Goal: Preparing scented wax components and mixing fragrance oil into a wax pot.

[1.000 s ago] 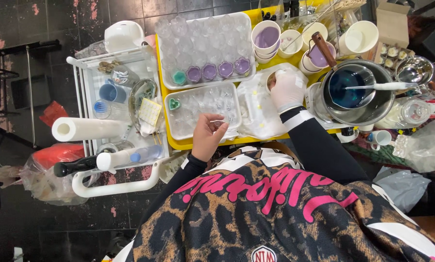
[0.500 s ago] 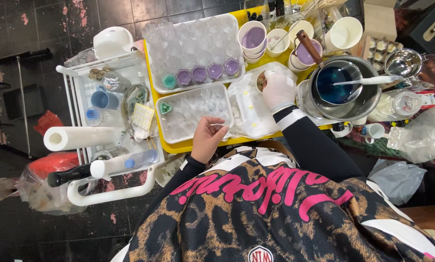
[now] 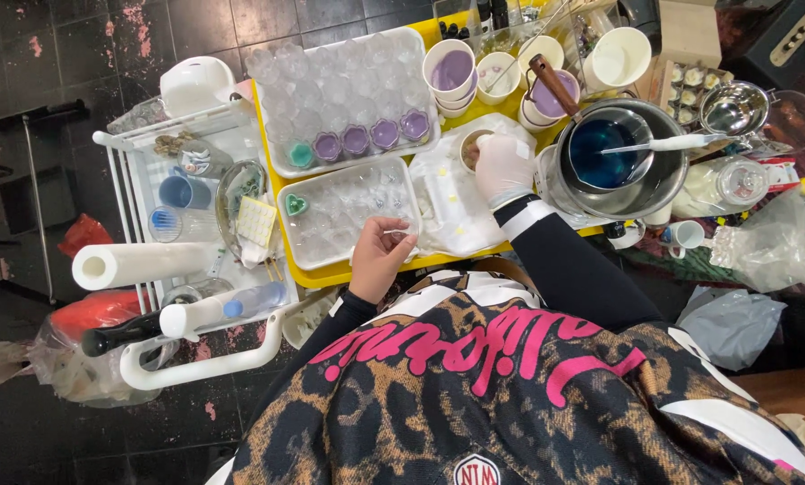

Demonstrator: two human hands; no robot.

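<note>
I pinch left hand on tray edge | gloved right hand grips cup mid-frame; keep it level

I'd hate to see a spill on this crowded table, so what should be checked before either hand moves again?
1. Left hand at the near edge of the clear mould tray: ok; whether it pinches anything, cannot tell.
2. Gloved right hand gripping the small cup: ok.
3. Small cup's contents: cannot tell.
4. Pot of blue liquid upright, stirrer resting across it: ok.
5. Purple-filled cups upright: ok.
</note>
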